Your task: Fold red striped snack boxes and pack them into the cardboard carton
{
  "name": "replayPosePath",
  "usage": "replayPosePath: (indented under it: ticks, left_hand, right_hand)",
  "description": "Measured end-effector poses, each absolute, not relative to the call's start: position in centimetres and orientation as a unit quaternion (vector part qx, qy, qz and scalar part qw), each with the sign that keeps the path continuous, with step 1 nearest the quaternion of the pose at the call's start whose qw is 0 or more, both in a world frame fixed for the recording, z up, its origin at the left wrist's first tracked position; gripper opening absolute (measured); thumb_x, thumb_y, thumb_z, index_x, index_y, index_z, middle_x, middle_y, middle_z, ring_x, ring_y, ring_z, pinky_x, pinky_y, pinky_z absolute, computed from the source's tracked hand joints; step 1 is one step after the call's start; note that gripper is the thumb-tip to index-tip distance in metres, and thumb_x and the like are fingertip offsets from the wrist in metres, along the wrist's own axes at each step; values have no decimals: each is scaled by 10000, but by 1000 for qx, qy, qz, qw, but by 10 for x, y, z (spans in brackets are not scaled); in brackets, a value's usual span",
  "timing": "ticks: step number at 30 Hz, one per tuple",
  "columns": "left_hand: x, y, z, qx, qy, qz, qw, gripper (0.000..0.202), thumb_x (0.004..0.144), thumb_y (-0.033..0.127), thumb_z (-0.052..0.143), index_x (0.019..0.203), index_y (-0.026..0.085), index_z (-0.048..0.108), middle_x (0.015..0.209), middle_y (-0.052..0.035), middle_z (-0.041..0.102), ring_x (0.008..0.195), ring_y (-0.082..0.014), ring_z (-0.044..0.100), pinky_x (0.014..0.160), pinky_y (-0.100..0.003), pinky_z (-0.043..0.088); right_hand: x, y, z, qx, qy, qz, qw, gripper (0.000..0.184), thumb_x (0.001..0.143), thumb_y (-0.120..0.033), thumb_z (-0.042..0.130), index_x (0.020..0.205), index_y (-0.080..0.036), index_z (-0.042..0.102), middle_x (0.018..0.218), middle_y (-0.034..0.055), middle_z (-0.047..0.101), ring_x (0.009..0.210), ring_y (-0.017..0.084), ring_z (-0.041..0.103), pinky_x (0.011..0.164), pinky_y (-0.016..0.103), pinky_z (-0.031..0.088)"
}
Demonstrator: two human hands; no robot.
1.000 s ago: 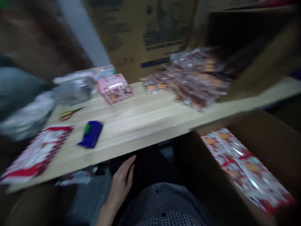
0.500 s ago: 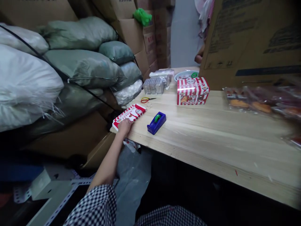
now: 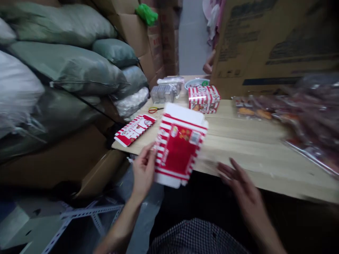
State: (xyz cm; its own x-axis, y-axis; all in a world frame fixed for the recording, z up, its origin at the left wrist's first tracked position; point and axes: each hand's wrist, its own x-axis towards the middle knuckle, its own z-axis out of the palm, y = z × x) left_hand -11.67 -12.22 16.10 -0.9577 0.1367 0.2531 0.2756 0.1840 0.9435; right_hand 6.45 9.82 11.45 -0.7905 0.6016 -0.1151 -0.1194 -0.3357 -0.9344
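My left hand (image 3: 144, 169) is closed on the left edge of a flattened red-and-white striped carton (image 3: 178, 148), raised above the table's front edge. The carton shows a red panel with food pictures and a barcode, and white flaps at both ends. To its right, my right hand (image 3: 242, 181) is empty with fingers stretched out, somewhat blurred, apart from the carton. More flat striped cartons (image 3: 135, 128) lie stacked at the table's left corner. A made-up striped box (image 3: 203, 99) stands farther back. The blue tape dispenser is hidden behind the held carton.
Scissors (image 3: 155, 110) lie near clear plastic packs (image 3: 162, 93) and a pale bowl (image 3: 189, 84). Bagged food packs (image 3: 254, 109) spread along the table's right side, before a big cardboard box (image 3: 262, 46). Stuffed sacks (image 3: 71, 65) pile up on the left. Another person's hand (image 3: 209, 65) shows behind.
My left hand has lifted one flat carton off the stack and brought it rightward over the table edge. My right hand has come into view. The view has shifted to the right.
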Motion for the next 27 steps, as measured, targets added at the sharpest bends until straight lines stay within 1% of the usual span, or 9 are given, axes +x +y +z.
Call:
replayPosePath:
  ticks: [1,2,5,8,13,16,21,24,27]
  left_hand:
    - [-96,-111,152,-131,-738,-661,-36,426,907,407,638,1262,171,651,1027,-69,769,857,-183,713,776,-259,556]
    - [-79,-101,142,-127,-707,-688,-106,446,899,398,652,1282,169,641,1081,-85,763,907,-192,719,808,-266,560]
    - [-46,-76,117,-102,-631,-729,-245,533,877,375,685,1361,172,593,1274,-122,700,1100,-234,693,924,-311,555]
    - [-34,-57,103,-79,-603,-741,-286,660,797,333,773,1401,182,554,1356,-124,651,1182,-258,660,992,-350,541]
    - [-21,-37,95,-120,-644,-698,-288,782,657,259,882,1370,205,566,1380,-101,635,1227,-254,629,1041,-344,514]
    - [-13,-29,91,-107,-644,-693,-305,731,680,279,867,1343,194,573,1280,-107,693,1119,-247,685,970,-347,555]
    - [-7,-25,90,-95,-641,-684,-335,417,787,348,777,1151,172,678,1037,-76,770,890,-222,733,837,-334,594]
    - [-7,-28,90,-74,-611,-696,-369,376,789,346,778,1109,170,688,1005,-69,774,844,-212,732,816,-336,593]
    - [-5,-36,89,-68,-598,-691,-401,375,779,337,791,1099,172,688,973,-61,777,794,-196,726,774,-318,590]
  right_hand:
    - [62,90,116,-227,-520,789,236,658,823,-483,766,1410,-342,505,1333,73,642,1218,286,607,1035,479,502]
    - [58,83,116,-229,-510,799,224,622,855,-491,727,1415,-349,495,1371,62,623,1237,285,599,1044,482,500]
    - [47,71,114,-268,-464,811,236,555,902,-497,662,1407,-353,481,1385,51,616,1192,290,634,957,457,568]
    - [49,75,109,-296,-453,802,252,550,893,-467,683,1391,-366,475,1358,36,635,1147,280,662,914,421,595]
    - [62,86,98,-321,-487,755,299,591,866,-425,720,1391,-335,464,1328,43,645,1160,254,649,985,404,552]
    - [63,87,92,-323,-510,735,310,581,857,-404,729,1374,-313,479,1305,52,658,1138,247,656,981,392,548]
    - [72,92,85,-333,-458,782,259,618,822,-425,771,1361,-328,485,1276,51,686,1093,259,690,926,402,580]
    - [83,103,84,-335,-388,837,190,584,828,-538,728,1326,-288,551,1240,79,713,1058,298,710,875,448,602]
    - [91,115,85,-319,-385,848,175,541,806,-504,764,1280,-300,601,1246,55,718,1092,292,702,909,439,585]
